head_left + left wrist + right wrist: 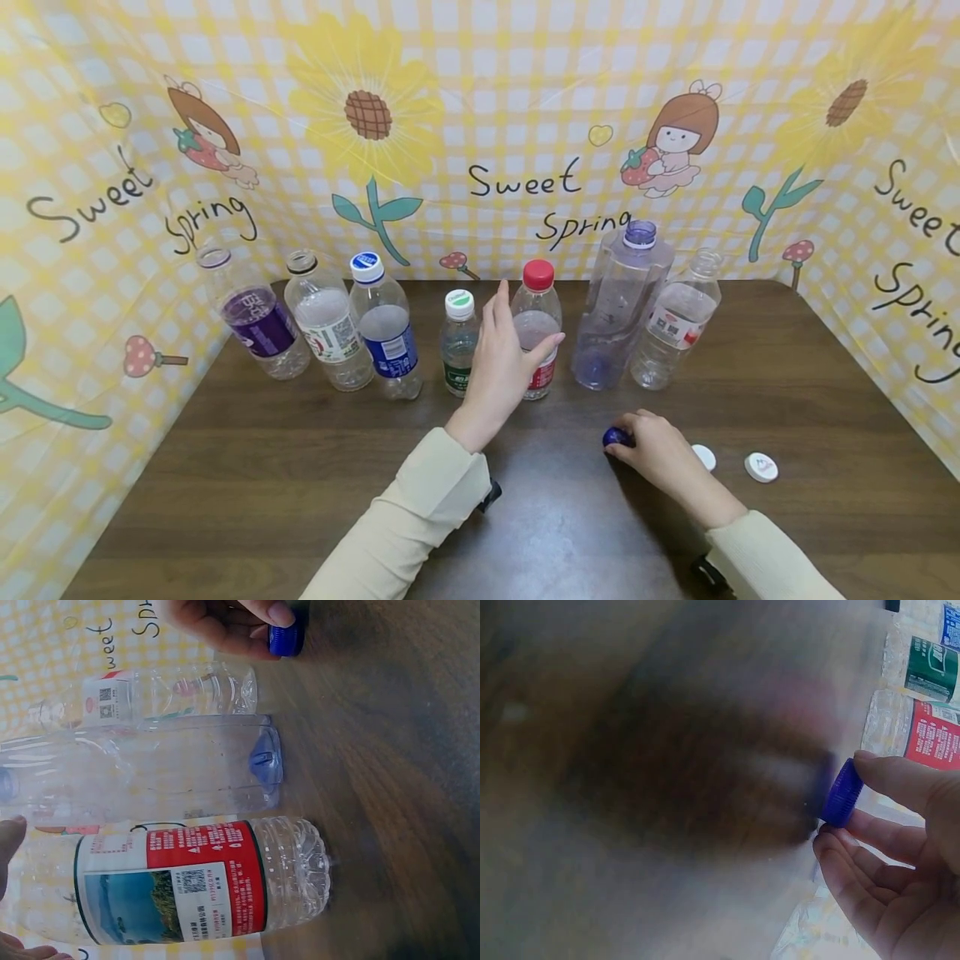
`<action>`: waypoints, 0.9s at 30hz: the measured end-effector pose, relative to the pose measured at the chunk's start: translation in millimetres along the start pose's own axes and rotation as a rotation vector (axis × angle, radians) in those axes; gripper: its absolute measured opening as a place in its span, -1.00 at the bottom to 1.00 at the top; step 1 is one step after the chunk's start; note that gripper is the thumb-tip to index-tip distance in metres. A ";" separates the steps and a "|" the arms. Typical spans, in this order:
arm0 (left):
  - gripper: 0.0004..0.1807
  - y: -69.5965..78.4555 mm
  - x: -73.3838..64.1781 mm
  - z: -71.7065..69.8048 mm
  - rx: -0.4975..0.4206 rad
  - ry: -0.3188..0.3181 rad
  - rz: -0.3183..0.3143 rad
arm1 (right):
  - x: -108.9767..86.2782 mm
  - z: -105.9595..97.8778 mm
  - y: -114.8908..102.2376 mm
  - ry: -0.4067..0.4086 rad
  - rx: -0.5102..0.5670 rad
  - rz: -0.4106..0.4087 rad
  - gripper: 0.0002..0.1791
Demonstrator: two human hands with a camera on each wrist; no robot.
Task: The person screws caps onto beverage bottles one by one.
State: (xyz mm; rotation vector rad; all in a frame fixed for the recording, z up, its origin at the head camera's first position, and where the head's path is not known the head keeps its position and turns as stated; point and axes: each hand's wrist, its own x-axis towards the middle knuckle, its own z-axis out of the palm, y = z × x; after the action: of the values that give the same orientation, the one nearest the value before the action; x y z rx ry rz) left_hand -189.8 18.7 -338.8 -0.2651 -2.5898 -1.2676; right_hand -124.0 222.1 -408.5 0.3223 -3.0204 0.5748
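Observation:
My right hand pinches a dark blue bottle cap between thumb and fingers, low over the table. In the right wrist view the cap's ridged side shows between the thumb and fingertips. My left hand is raised with fingers extended and thumb spread, in front of the clear bottle with a red cap. The left wrist view shows that bottle's red and white label, with a thumb and fingers at the frame's left edge. A small green-labelled bottle is partly hidden behind the left hand.
Two white caps lie by my right wrist, one cap farther right. An uncapped purple-tinted bottle and an uncapped clear bottle stand at right. At left stand a blue-capped bottle, a white-labelled bottle and a purple-labelled bottle.

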 end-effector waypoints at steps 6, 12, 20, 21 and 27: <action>0.06 6.3 -3.4 -2.6 -0.008 0.070 0.103 | -1.6 -4.6 2.4 -0.004 0.016 0.020 -0.76; 0.05 14.1 -9.2 -0.5 -0.051 0.228 0.290 | -3.8 -17.7 2.9 -0.007 0.042 0.026 -0.76; -0.13 17.0 -11.8 13.0 0.010 0.389 0.683 | -8.5 -36.8 6.3 0.050 0.075 -0.008 -0.79; -0.16 17.6 -12.1 15.8 0.022 0.387 0.715 | -9.4 -39.5 6.1 0.065 0.074 -0.011 -0.80; -0.26 23.3 -17.6 34.5 0.083 0.280 0.748 | -13.4 -56.8 3.7 0.096 0.090 -0.015 -0.79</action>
State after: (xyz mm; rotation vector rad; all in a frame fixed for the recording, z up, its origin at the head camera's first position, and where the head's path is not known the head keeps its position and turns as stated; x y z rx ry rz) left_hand -171.5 59.2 -347.0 -0.8677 -1.9892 -0.8409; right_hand -111.0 249.0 -358.2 0.3121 -2.9037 0.7049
